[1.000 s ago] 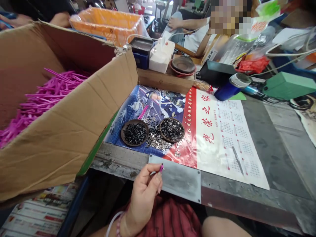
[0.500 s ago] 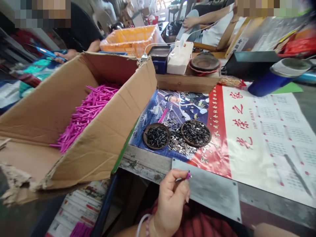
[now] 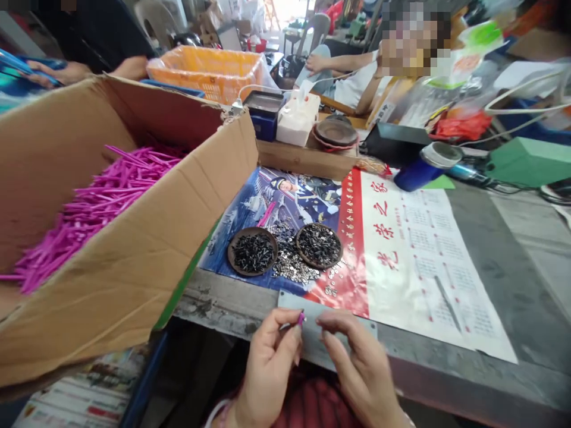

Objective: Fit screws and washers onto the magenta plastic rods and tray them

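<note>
"How many dishes [image 3: 231, 262] of black pieces [image 3: 253, 252] are you counting?"
"I'm counting two, plus one cardboard box [image 3: 147, 249] and one orange crate [image 3: 209, 82]."
"And the wearer's hands [image 3: 273, 359]?"
"Two are showing."

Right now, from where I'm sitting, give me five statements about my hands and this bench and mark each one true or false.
1. Your left hand pinches a small magenta piece, with your right hand close by. True.
2. Your two hands are pressed together. False: a gap shows between them.
3. Magenta sticks lie heaped in the cardboard box. True.
4. Two round dishes hold small dark pieces. True.
5. Those dishes are stacked. False: they sit side by side, with shiny pieces scattered between them.
</note>
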Demonstrator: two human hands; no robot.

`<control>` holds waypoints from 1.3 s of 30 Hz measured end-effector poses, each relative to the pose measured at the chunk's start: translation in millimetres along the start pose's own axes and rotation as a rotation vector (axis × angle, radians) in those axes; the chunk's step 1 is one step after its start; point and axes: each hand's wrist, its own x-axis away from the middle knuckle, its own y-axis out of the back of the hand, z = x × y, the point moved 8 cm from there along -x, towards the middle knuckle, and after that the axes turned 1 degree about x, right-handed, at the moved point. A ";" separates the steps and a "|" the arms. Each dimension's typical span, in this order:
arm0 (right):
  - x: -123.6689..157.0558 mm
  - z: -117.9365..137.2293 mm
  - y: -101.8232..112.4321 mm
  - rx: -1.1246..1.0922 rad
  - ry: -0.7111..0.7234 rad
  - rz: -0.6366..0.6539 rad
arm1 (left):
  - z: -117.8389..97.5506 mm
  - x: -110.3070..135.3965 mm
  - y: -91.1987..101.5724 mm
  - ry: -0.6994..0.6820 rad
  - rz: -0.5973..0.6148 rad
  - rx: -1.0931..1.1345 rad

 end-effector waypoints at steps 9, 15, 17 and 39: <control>-3.6 -20.3 -38.9 -0.086 -0.075 0.192 | -12.3 3.5 -10.1 -0.117 0.043 -0.155; -2.6 -20.6 -35.8 -0.122 -0.086 0.150 | -20.9 4.5 -15.1 -0.198 0.057 -0.231; -1.3 -18.4 -33.7 -0.102 -0.073 0.142 | -21.5 5.5 -15.1 -0.209 0.046 -0.239; 1.1 -21.6 -19.9 -0.302 -0.272 0.123 | -27.5 12.2 -25.7 -0.282 0.093 -0.212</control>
